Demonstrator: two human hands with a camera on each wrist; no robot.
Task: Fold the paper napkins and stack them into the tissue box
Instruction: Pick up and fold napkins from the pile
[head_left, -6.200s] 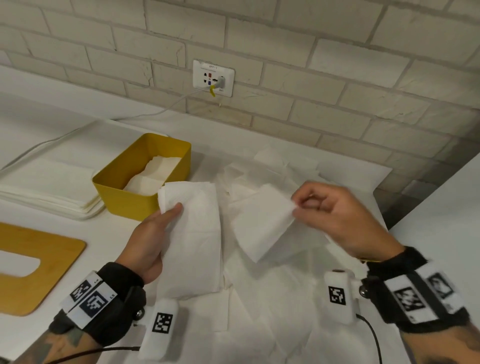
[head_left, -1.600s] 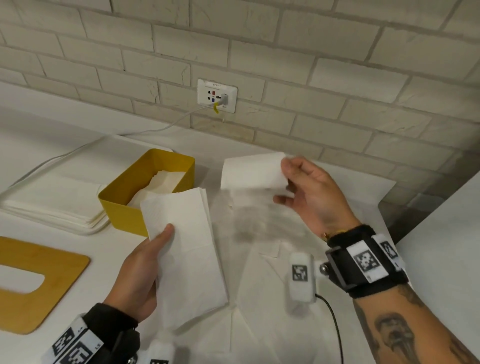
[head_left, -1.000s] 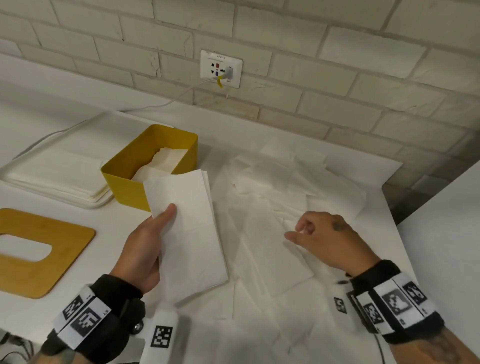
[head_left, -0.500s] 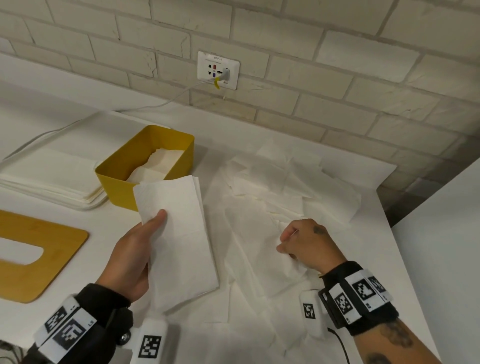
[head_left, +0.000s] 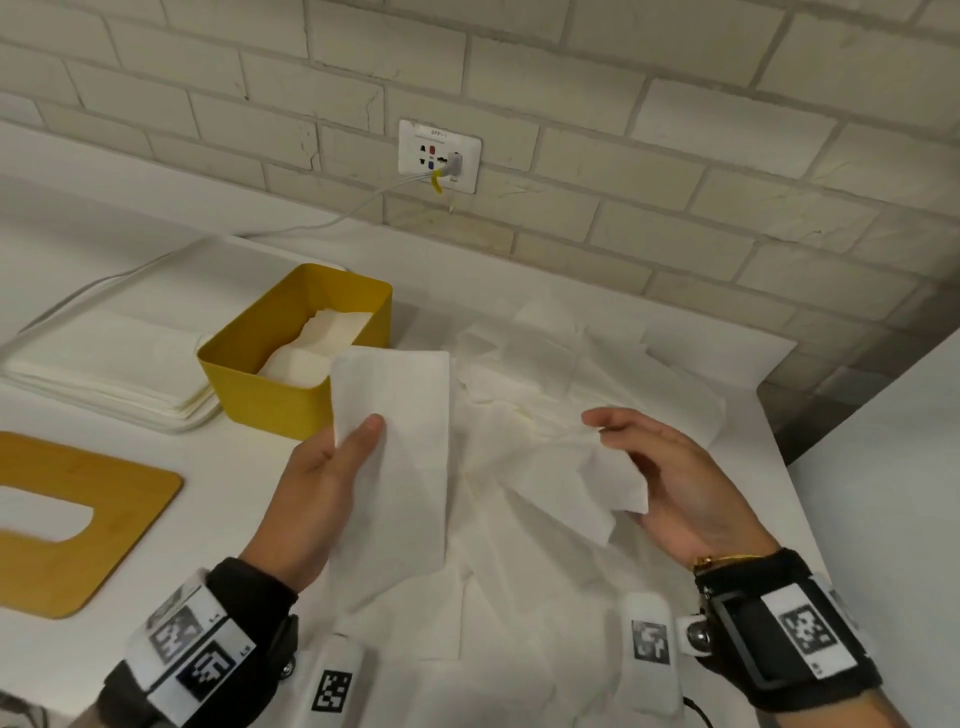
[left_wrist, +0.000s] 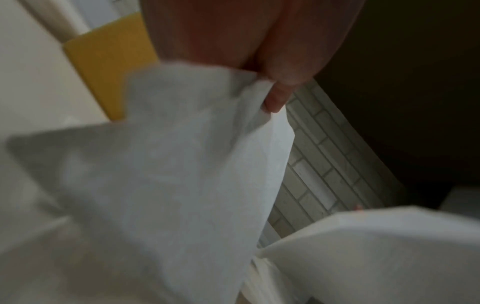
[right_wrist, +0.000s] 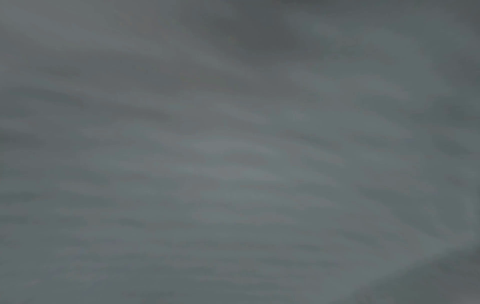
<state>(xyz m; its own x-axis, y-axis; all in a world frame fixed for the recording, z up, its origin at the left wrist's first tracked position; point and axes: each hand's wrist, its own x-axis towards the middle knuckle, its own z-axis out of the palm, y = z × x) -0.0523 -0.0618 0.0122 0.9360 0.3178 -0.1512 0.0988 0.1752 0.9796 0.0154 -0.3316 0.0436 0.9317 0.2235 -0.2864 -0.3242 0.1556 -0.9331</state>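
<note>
My left hand (head_left: 317, 483) grips folded stack (head_left: 400, 457), long axis near-far | box (head_left: 270, 400) far-left, nearest it | right hand (head_left: 675, 478) pinches loose napkin (head_left: 576, 483)

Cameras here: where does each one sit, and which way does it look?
Head: on the head, looking down at the table; shows left hand, right hand, both wristbands.
Left wrist: looks along the hand; fingers pinching folded napkins.
Right wrist: grey blur, nothing readable.
Shared: folded napkins, yellow box.

Both hands (head_left: 317, 483) (head_left: 675, 483) raised, fingers pinching.
</note>
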